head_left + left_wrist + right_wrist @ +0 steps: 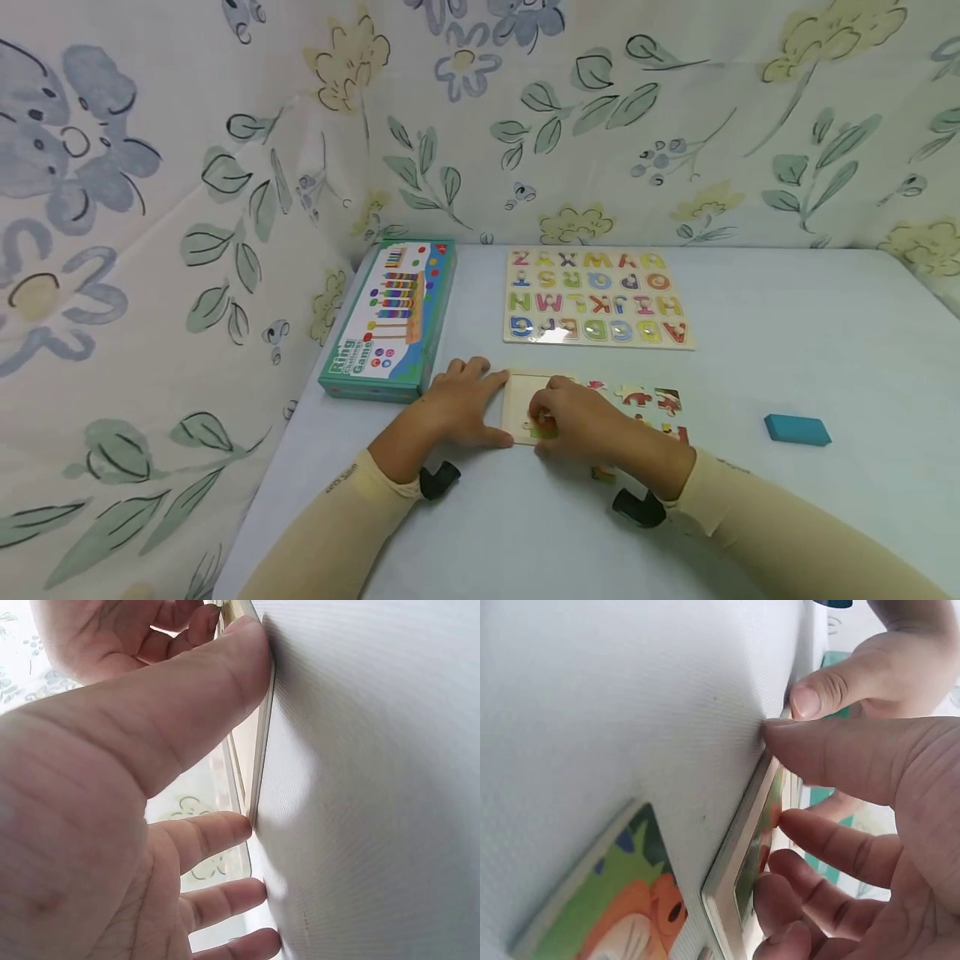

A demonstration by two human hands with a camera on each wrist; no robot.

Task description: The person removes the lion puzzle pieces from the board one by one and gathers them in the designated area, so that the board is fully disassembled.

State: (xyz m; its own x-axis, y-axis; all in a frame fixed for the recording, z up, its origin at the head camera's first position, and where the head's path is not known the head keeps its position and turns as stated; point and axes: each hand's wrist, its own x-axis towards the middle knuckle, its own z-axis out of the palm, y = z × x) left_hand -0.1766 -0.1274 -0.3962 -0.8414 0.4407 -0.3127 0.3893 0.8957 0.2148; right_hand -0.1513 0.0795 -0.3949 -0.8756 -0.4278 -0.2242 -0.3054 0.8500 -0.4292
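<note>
A shallow wooden puzzle tray (522, 385) lies on the white table, with picture pieces (545, 428) in its near part. My left hand (462, 406) steadies the tray's left side, thumb at the near corner and forefinger at the far corner, its fingers mostly straight in the left wrist view. Over the tray, my right hand (580, 419) touches a piece inside with its fingertips. In the right wrist view the right thumb (832, 754) rests at the tray's near edge, apart from the forefinger. A loose puzzle piece (634, 900) with an orange animal lies beside the tray.
Several puzzle pieces (634, 396) lie right of the tray, partly hidden by the right arm. Behind it is a wooden alphabet board (596, 298). A ring game box (392, 321) stands at the left, and a teal block (797, 429) at the right.
</note>
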